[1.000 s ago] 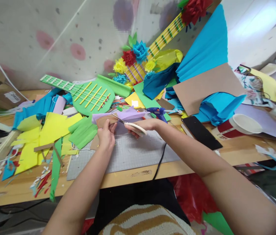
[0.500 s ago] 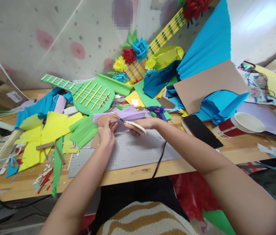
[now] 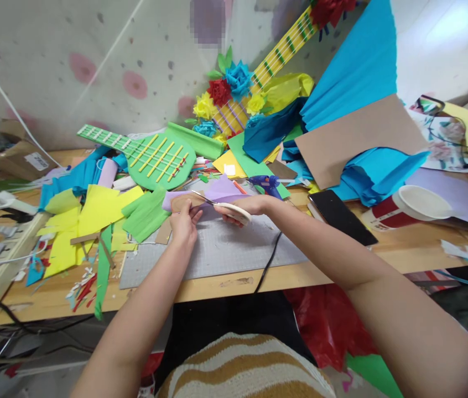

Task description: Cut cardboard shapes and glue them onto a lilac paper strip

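My left hand (image 3: 185,224) pinches a rounded brown cardboard piece (image 3: 182,202) together with purple paper (image 3: 221,189) behind it. In my right hand (image 3: 244,209) is a pair of scissors (image 3: 234,210) with pale handles, its thin blades pointing left at the paper just beyond my left fingertips. Both hands are above the grey cutting mat (image 3: 234,254). My right fingers are wrapped round the handles and partly hidden by them. How far the blades reach into the paper I cannot tell.
Behind lie a green paper guitar (image 3: 163,163) and a blue glue gun (image 3: 267,185). Yellow paper (image 3: 101,210) and scraps cover the left. On the right are a black phone (image 3: 342,218), a paper cup (image 3: 408,207) and cut cardboard (image 3: 358,132). A black cable (image 3: 269,262) crosses the mat.
The purple paper's free part has shifted and folded, and an orange-red stick shows behind it. The scissors and both hands stay close together; the view has moved slightly.
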Demonstrator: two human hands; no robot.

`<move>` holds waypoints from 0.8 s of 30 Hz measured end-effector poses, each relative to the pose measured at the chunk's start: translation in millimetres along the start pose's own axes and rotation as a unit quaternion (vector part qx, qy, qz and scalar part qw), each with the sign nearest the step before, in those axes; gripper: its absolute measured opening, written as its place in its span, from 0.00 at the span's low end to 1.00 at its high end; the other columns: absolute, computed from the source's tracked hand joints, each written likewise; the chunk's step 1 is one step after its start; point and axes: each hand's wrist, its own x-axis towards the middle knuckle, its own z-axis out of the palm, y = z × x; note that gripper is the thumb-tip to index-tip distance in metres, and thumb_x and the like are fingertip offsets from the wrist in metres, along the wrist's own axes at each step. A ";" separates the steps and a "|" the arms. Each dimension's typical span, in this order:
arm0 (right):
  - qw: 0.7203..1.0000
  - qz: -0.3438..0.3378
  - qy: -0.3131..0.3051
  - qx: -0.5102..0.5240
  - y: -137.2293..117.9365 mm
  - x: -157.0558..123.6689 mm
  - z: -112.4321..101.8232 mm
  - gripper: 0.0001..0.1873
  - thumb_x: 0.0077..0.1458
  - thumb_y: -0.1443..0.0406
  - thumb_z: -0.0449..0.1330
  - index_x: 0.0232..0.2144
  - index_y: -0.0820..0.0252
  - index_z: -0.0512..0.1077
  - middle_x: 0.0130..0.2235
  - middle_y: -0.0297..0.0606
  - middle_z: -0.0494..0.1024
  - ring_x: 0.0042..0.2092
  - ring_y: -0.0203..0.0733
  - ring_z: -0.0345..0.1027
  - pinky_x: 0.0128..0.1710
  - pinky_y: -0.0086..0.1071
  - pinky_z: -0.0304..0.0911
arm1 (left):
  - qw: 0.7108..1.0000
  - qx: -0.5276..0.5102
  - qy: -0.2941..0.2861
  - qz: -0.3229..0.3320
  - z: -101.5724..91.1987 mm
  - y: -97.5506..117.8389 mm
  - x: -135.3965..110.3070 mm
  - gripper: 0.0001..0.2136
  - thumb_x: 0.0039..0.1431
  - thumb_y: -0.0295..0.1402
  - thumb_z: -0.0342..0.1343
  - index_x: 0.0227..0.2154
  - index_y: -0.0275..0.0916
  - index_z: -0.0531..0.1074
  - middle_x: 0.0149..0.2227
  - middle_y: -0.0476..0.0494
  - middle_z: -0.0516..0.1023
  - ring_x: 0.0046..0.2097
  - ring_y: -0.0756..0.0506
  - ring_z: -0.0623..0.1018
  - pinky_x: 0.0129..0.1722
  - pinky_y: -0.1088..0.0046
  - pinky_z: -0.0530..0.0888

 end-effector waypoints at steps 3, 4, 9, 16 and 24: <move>1.000 -0.005 0.023 0.016 4.0 -2.2 4.2 0.28 0.48 0.42 0.52 0.24 0.63 0.62 0.20 0.31 0.61 0.20 0.30 0.57 0.18 0.26 0.56 | 1.000 0.000 0.008 0.005 -0.8 -2.2 -3.9 0.02 0.48 0.24 0.55 0.24 0.33 0.67 0.21 0.51 0.72 0.20 0.55 0.73 0.23 0.80 0.72; 0.999 -0.005 0.027 0.023 5.1 -2.9 5.6 0.28 0.48 0.42 0.52 0.24 0.63 0.62 0.20 0.30 0.61 0.20 0.30 0.56 0.18 0.26 0.56 | 1.000 0.000 0.007 0.008 -0.8 -2.7 -4.8 0.02 0.48 0.24 0.55 0.24 0.33 0.67 0.21 0.51 0.72 0.20 0.55 0.73 0.23 0.80 0.72; 0.999 -0.008 0.037 0.037 7.1 -5.7 9.8 0.28 0.45 0.41 0.53 0.22 0.62 0.62 0.18 0.28 0.59 0.19 0.28 0.54 0.17 0.24 0.54 | 1.000 0.000 0.011 0.016 0.1 -4.7 -4.9 0.04 0.48 0.23 0.55 0.22 0.32 0.66 0.20 0.51 0.71 0.20 0.54 0.72 0.22 0.80 0.71; 0.997 -0.020 0.048 0.054 4.3 -11.1 12.0 0.28 0.43 0.41 0.55 0.21 0.60 0.59 0.18 0.27 0.56 0.19 0.27 0.51 0.17 0.24 0.50 | 1.000 0.008 0.011 0.016 0.0 -6.0 -1.7 0.04 0.46 0.24 0.56 0.21 0.32 0.67 0.21 0.50 0.71 0.20 0.55 0.72 0.22 0.80 0.72; 0.997 -0.029 0.052 0.049 9.2 -10.0 10.5 0.29 0.43 0.41 0.55 0.21 0.61 0.57 0.19 0.26 0.56 0.18 0.26 0.50 0.16 0.23 0.50 | 1.000 0.009 0.004 0.015 -1.6 -6.8 -0.7 0.02 0.46 0.23 0.56 0.22 0.32 0.67 0.20 0.50 0.72 0.20 0.55 0.72 0.20 0.81 0.71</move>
